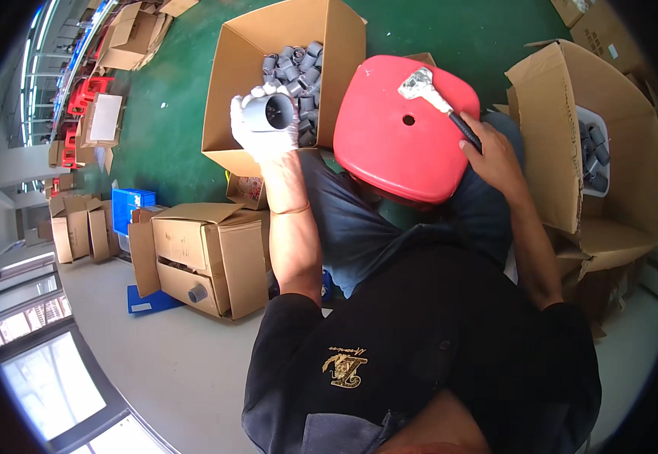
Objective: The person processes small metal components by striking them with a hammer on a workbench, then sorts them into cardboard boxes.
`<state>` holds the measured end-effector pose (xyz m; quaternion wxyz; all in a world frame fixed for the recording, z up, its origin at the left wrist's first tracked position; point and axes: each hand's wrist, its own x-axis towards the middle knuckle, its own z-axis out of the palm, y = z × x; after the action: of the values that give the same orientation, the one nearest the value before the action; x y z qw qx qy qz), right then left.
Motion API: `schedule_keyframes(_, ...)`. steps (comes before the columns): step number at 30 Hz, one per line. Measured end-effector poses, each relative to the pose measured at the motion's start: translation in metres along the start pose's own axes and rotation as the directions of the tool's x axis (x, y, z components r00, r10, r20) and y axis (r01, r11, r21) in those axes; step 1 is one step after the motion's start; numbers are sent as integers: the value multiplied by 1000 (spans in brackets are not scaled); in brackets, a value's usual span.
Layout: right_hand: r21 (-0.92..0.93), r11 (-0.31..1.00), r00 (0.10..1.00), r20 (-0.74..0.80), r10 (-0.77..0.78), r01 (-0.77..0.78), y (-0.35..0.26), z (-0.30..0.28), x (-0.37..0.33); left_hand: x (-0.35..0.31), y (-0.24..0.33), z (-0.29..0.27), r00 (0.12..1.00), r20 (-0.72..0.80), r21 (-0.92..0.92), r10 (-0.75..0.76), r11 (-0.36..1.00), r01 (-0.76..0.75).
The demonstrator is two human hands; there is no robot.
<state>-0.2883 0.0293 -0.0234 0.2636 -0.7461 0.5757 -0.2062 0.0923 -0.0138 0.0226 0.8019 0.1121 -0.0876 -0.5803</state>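
Observation:
My left hand [257,132], in a white glove, is closed around a short grey plastic pipe piece [270,113]. Its open round end faces me, and its inside is dark. The hand is above the near part of a tall cardboard box [230,83] heaped with similar grey pieces [295,68]. Bare, my right hand [495,155] grips the black handle of a tool [438,100] with a broad whitish head; its exact kind is unclear. The head is over a red plastic stool [374,129] with a hole in its top; contact cannot be told.
At the right, an open carton [544,144] holds a white tub [605,125] of grey pieces. A closed-up carton [200,253], a blue crate [128,204] and a blue panel [151,300] are at the left. Red stools [83,94] stand farther off on the green floor [177,121].

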Motion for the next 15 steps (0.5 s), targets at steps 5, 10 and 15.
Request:
schedule_keyframes(5,-14,998,998,9,-56,56,-4,-39,-32,20,4,-11,999,-10,101,-32,994,32)
schedule_keyframes(10,99,995,997,69,-19,12,-29,-133,-78,91,76,-91,819,513,780,258,-538,-319)
schedule_keyframes(15,-248,969,939,-338,-68,-19,32,-236,-97,95,63,-74,933,325,900,156,-353,-255)
